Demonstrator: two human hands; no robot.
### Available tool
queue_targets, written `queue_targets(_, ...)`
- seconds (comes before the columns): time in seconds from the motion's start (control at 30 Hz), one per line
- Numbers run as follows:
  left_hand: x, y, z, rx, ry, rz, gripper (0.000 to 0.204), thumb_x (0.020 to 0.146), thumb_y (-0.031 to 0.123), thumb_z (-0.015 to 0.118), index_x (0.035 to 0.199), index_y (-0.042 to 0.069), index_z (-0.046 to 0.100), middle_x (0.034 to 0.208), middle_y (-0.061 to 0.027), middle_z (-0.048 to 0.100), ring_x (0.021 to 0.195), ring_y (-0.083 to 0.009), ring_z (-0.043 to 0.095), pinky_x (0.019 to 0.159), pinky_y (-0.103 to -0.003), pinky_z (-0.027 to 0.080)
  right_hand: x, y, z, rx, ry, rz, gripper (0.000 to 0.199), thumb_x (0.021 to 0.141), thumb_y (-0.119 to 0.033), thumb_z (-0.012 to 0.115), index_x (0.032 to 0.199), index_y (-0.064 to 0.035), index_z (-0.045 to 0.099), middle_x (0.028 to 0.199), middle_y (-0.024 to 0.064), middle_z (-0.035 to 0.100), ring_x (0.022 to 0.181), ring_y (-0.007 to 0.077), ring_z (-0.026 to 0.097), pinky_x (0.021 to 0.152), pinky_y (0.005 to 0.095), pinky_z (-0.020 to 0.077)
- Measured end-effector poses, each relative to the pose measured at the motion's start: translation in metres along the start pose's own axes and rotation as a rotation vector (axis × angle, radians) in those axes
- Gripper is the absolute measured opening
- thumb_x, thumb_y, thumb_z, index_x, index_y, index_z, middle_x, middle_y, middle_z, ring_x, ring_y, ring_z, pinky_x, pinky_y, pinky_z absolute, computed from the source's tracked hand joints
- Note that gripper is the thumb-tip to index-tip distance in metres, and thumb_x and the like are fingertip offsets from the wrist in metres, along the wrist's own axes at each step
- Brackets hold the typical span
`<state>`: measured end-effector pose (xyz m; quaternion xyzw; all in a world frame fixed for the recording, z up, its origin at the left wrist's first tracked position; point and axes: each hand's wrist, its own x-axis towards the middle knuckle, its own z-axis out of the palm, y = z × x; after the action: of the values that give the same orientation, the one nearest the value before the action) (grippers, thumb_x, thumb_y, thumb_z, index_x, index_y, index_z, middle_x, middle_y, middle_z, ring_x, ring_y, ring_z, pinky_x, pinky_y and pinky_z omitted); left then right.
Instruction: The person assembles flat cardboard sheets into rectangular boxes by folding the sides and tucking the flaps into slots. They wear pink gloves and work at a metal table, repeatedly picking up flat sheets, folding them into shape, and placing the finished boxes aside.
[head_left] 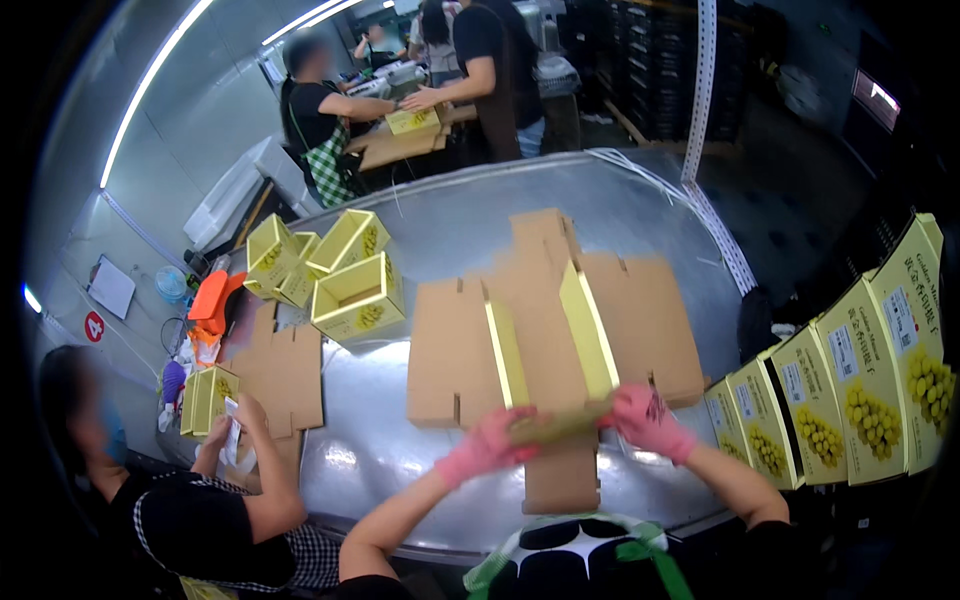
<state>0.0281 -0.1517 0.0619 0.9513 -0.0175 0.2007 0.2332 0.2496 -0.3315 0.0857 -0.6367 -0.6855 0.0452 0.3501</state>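
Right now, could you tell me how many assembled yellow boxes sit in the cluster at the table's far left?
4, maybe more hidden: the nearest open box, one behind it, one at far left, and one partly hidden between them.

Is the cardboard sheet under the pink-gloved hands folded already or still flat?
Partly folded: the cardboard sheet lies flat, but two yellow flaps stand upright.

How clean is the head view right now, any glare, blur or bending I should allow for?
Head view: ceiling strip lights throw bright glare patches on the metal table; fisheye bends the table edge and blackens the corners; the left hand and right hand on the flat cardboard box are slightly motion-soft; the yellow cartons at right stretch toward the rim.
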Motion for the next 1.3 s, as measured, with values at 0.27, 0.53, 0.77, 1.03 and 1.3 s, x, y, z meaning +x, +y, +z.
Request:
queue_targets(0.27,0.02,-0.057,0.025,-0.365,0.277,-0.32,0.024,0.087,0.015,0.056,0.108,0.006,0.06,0.101,-0.0134,0.061,0.096,-0.034,0.054,0.085,-0.04,0.04,0.035,0.041,0.043,0.094,0.246,0.138,0.017,0.077,-0.012,0.067,0.091,-0.0043,0.06,0.073,0.0096,0.056,0.067,0.0283,0.054,0.06,0.0378,0.0435)
queue_targets(0.53,0.015,-0.073,0.06,-0.124,0.402,-0.33,0.019,0.079,0.004,0.056,0.097,0.004,0.062,0.103,-0.0117,0.061,0.084,-0.0307,0.051,0.075,-0.036,0.038,0.016,0.049,0.071,0.037,0.341,0.073,0.013,0.079,-0.012,0.066,0.081,-0.004,0.056,0.086,0.0096,0.059,0.077,0.0308,0.053,0.07,0.0406,0.0428)
queue_targets(0.77,0.041,-0.048,0.062,-0.186,0.615,-0.476,0.016,0.081,0.011,0.061,0.094,0.001,0.064,0.101,-0.0144,0.062,0.082,-0.0319,0.051,0.073,-0.037,0.04,0.018,0.023,0.083,0.291,0.508,0.48,0.028,0.078,-0.011,0.067,0.104,-0.0056,0.057,0.102,0.0112,0.058,0.085,0.0293,0.054,0.076,0.0404,0.0437)
queue_targets(1.03,0.05,-0.043,0.066,-0.071,0.596,-0.625,0.024,0.082,0.02,0.064,0.091,-0.003,0.064,0.105,-0.0166,0.063,0.086,-0.0357,0.056,0.081,-0.042,0.046,0.043,0.023,0.041,-0.492,0.098,0.062,0.059,0.074,-0.029,0.069,0.128,-0.0162,0.049,0.128,0.0089,0.048,0.117,0.0291,0.046,0.101,0.0466,0.0344)
queue_targets(1.3,0.056,-0.02,0.059,-0.063,0.871,-0.56,0.065,0.068,0.03,0.078,0.124,0.004,0.054,0.129,-0.017,0.049,0.092,-0.0338,0.057,0.083,-0.042,0.047,0.045,0.032,0.042,-0.598,0.019,0.012,0.045,0.075,-0.032,0.067,0.111,-0.0109,0.051,0.106,0.0069,0.058,0.101,0.0233,0.055,0.089,0.0399,0.0403)
